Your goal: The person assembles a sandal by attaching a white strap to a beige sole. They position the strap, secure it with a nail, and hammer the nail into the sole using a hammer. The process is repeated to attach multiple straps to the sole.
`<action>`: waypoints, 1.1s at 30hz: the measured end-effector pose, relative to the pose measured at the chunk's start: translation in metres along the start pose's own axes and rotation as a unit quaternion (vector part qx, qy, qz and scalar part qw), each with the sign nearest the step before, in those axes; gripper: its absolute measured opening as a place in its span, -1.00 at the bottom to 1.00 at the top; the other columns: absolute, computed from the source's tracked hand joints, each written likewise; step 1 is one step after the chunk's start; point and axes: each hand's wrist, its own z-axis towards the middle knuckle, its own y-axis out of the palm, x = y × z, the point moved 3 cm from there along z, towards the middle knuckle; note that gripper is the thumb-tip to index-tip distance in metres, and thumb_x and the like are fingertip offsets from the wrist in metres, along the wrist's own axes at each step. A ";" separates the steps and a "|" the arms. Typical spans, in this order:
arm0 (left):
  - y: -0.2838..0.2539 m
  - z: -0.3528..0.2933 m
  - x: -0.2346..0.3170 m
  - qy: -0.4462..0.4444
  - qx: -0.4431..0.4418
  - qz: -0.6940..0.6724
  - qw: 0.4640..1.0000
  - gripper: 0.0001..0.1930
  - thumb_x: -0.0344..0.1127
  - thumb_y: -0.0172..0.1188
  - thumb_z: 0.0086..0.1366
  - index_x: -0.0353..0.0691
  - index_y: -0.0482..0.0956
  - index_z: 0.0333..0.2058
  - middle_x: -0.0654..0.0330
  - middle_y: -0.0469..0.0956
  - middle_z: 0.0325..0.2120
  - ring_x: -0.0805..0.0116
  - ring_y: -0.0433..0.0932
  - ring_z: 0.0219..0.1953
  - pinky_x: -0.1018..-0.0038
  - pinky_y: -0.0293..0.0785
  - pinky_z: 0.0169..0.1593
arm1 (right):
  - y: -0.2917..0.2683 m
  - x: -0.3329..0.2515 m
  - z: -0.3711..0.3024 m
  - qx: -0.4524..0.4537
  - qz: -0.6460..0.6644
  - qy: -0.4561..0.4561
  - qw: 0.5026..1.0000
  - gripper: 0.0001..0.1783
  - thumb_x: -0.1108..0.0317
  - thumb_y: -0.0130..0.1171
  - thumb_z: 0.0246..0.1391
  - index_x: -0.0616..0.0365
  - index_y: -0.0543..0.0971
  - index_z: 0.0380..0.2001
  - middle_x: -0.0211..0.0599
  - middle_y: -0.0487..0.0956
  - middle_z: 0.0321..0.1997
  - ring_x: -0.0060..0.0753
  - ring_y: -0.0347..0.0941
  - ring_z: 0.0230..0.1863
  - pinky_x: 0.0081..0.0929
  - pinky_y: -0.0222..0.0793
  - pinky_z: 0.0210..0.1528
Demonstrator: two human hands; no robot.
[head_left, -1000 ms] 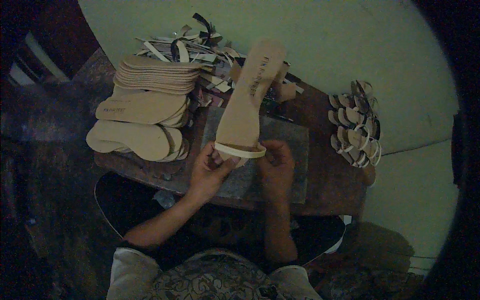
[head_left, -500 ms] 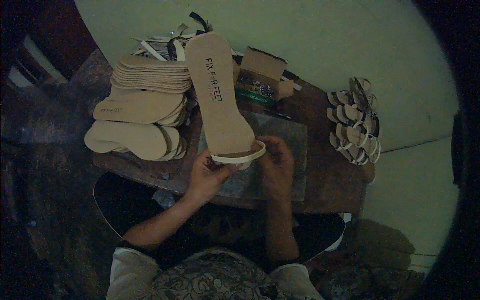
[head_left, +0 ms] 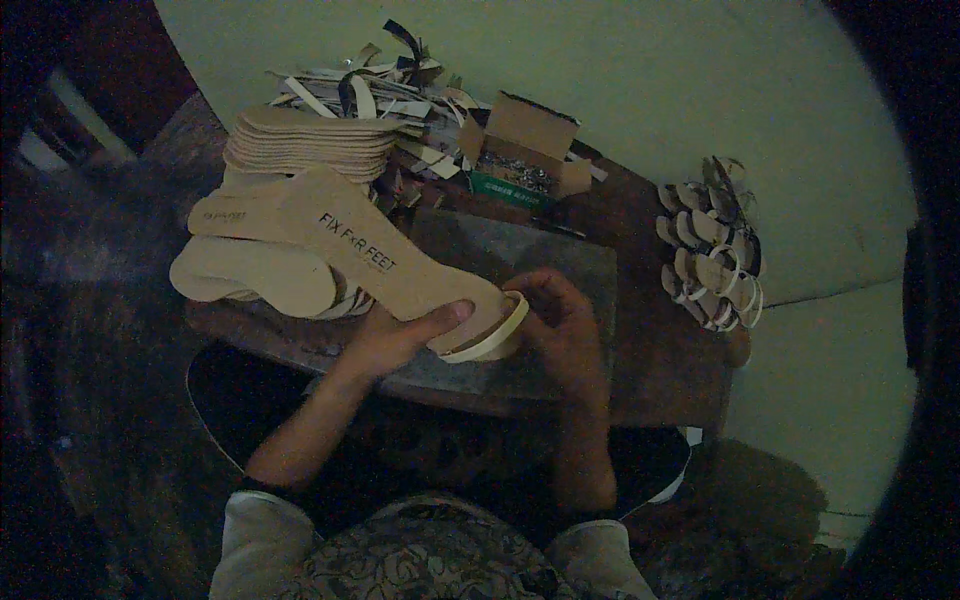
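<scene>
Tilted across the middle is a tan insole [head_left: 410,275] with dark print, its far end toward the upper left over the piled insoles. A narrow cream strap [head_left: 490,342] arches across its near end. My left hand [head_left: 395,338] grips the near part, thumb flat on top and fingers hidden beneath. At the strap's right end, my right hand [head_left: 562,318] is closed with bent fingers, pinching the strap against the edge. Under both hands lies a grey slab [head_left: 585,355] on the brown table [head_left: 660,385].
Insole stacks [head_left: 250,275] fill the table's left side. Behind them lie strap scraps [head_left: 400,95] and an open cardboard box [head_left: 535,130] of small metal nails. Several strapped soles [head_left: 710,240] stand in rows at the right edge, by a pale green wall [head_left: 800,130].
The insole has swung its far end leftward and lower, uncovering the scraps behind. My left hand has shifted onto the insole's side, thumb on top. My right hand stays at the strap end.
</scene>
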 end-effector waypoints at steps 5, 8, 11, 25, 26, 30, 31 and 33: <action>-0.002 -0.005 -0.007 0.012 0.058 0.018 0.998 -0.66 -0.26 0.22 0.14 -0.32 0.47 -0.15 0.15 0.55 -0.25 0.35 0.52 -0.20 0.43 0.44 -0.13 | 0.005 0.001 0.003 -0.031 -0.005 0.032 0.999 -0.83 0.46 0.18 -0.04 0.17 0.48 -0.31 -0.38 0.53 -0.29 -0.57 0.43 -0.23 -0.56 0.35 -0.15; 0.000 -0.006 -0.007 0.002 0.054 -0.006 0.999 -0.67 -0.27 0.21 0.14 -0.32 0.46 -0.16 0.13 0.55 -0.26 0.34 0.52 -0.21 0.43 0.45 -0.13 | 0.005 0.006 0.005 -0.050 0.004 0.011 0.999 -0.84 0.44 0.18 -0.03 0.18 0.48 -0.33 -0.38 0.54 -0.31 -0.58 0.44 -0.25 -0.56 0.35 -0.18; -0.001 -0.007 -0.004 0.024 0.063 0.006 0.998 -0.68 -0.27 0.20 0.15 -0.32 0.46 -0.16 0.13 0.55 -0.26 0.34 0.52 -0.21 0.43 0.45 -0.14 | 0.004 0.005 0.007 -0.057 -0.036 0.014 0.998 -0.84 0.42 0.17 -0.01 0.20 0.49 -0.31 -0.37 0.55 -0.32 -0.57 0.44 -0.25 -0.56 0.36 -0.17; -0.002 -0.007 -0.002 0.001 0.076 0.039 0.996 -0.70 -0.27 0.17 0.19 -0.32 0.47 -0.17 0.13 0.55 -0.27 0.33 0.51 -0.19 0.41 0.43 -0.12 | -0.005 0.021 0.009 -0.045 -0.100 0.033 0.993 -0.87 0.42 0.19 0.00 0.21 0.54 -0.35 -0.37 0.57 -0.34 -0.60 0.45 -0.28 -0.56 0.37 -0.18; -0.002 -0.007 -0.002 0.003 0.080 0.042 0.996 -0.70 -0.26 0.17 0.19 -0.32 0.47 -0.17 0.13 0.55 -0.27 0.33 0.51 -0.19 0.41 0.43 -0.12 | -0.005 0.022 0.008 -0.039 -0.112 0.028 0.992 -0.87 0.42 0.19 -0.01 0.21 0.55 -0.35 -0.37 0.57 -0.34 -0.60 0.45 -0.29 -0.56 0.37 -0.18; -0.003 -0.006 0.000 -0.011 0.072 0.028 0.997 -0.69 -0.26 0.17 0.19 -0.32 0.46 -0.16 0.13 0.54 -0.26 0.34 0.51 -0.19 0.43 0.43 -0.12 | -0.003 0.022 0.009 -0.040 -0.067 0.058 0.995 -0.87 0.43 0.20 -0.03 0.21 0.55 -0.36 -0.38 0.58 -0.35 -0.59 0.45 -0.27 -0.55 0.37 -0.16; -0.003 -0.006 -0.004 0.004 0.075 0.030 0.997 -0.69 -0.25 0.17 0.19 -0.32 0.46 -0.15 0.13 0.54 -0.25 0.34 0.51 -0.18 0.44 0.43 -0.12 | -0.002 0.027 0.010 -0.039 -0.076 0.051 0.995 -0.86 0.43 0.21 -0.04 0.21 0.55 -0.36 -0.39 0.58 -0.35 -0.58 0.45 -0.26 -0.55 0.37 -0.16; -0.002 -0.006 -0.006 0.019 0.081 0.039 0.996 -0.69 -0.25 0.17 0.20 -0.32 0.46 -0.15 0.13 0.54 -0.25 0.35 0.51 -0.18 0.45 0.43 -0.12 | -0.003 0.031 0.009 -0.040 -0.056 0.054 0.996 -0.85 0.44 0.22 -0.06 0.20 0.55 -0.36 -0.37 0.57 -0.34 -0.57 0.45 -0.25 -0.54 0.37 -0.15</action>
